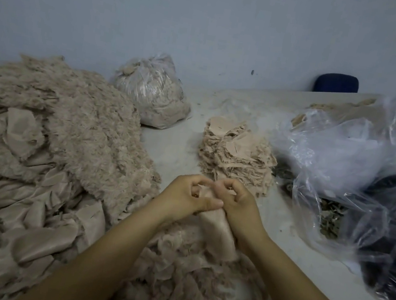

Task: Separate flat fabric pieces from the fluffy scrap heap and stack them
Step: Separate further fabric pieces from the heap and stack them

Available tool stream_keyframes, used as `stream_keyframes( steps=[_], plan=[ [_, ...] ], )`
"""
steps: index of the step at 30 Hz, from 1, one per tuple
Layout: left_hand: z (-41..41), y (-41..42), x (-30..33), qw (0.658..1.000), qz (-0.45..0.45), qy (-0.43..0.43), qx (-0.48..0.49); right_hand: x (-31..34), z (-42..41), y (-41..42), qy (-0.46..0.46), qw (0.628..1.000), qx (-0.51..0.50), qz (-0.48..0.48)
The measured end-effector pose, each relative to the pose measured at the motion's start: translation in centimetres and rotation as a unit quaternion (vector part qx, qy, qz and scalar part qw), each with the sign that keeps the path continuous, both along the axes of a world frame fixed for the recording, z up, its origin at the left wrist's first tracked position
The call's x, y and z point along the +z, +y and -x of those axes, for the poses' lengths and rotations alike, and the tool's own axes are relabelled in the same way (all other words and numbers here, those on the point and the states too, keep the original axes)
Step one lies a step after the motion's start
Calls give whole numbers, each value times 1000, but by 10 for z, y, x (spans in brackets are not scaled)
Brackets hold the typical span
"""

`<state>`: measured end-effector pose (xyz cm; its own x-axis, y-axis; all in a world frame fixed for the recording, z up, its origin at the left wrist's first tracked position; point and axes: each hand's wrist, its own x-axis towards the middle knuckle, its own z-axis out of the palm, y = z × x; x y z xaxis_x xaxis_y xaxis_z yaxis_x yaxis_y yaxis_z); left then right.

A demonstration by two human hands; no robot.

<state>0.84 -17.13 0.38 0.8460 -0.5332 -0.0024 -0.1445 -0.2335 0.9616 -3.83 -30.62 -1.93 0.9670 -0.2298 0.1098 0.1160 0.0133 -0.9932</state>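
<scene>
Both hands meet over the near edge of the heap [43, 151], working one piece [217, 230] between them. The left hand [184, 194] has its fingers curled round the upper end, thumb laid across it; the right hand [240, 205] pinches the same end from the other side, fingers bent in tight. The piece hangs down from the hands toward the fluff below, pale beige and limp.

It looks very light and soft, with no stiffness to hold a shape, and I'd guess the fuzzy fibres cling to it, so it wants peeling rather than tugging. A corner or a cut edge seems the best place to hold, pinched between thumb and forefinger, where the flat backing can be told from the pile.

The stack [237, 156] sits just beyond the hands on the table [171, 145], ragged-edged. A tied bag [149, 90] stands behind, loose plastic [347, 152] to the right.
</scene>
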Motion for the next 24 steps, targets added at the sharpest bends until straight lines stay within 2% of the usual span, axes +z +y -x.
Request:
stream_keyframes(
  steps=[5,8,9,10,12,14,15,17,19,21,22,24],
  plan=[
    [-9,-11,-5,973,153,78,154,-4,9,-12,116,981,97,-118],
    [-16,-14,-6,959,168,133,184,-6,-3,-32,98,962,-6,-254],
    [-17,-15,-7,961,158,137,182,-5,-8,-38,82,958,-42,-270],
    [-18,-15,-10,965,139,134,178,-6,-12,-43,71,962,-75,-253],
    [-20,-15,-18,976,76,114,167,-15,-19,-50,81,978,-145,-129],
    [-21,-9,-24,985,2,76,153,-25,-20,-55,127,973,-181,66],
    [-22,-2,-23,989,-20,44,142,-29,-19,-58,152,955,-186,175],
    [-20,23,-13,998,-39,-10,57,-31,-14,-60,122,911,-222,324],
    [-15,56,4,985,-107,-36,-129,-25,-4,-51,31,907,-245,341],
    [-6,85,13,922,-224,-54,-310,-22,10,-32,-18,932,-189,308],
    [-1,97,11,884,-282,-69,-368,-24,19,-19,-25,942,-141,302],
    [10,112,-7,818,-385,-122,-409,-30,36,6,-29,954,-44,294]
  ],
)
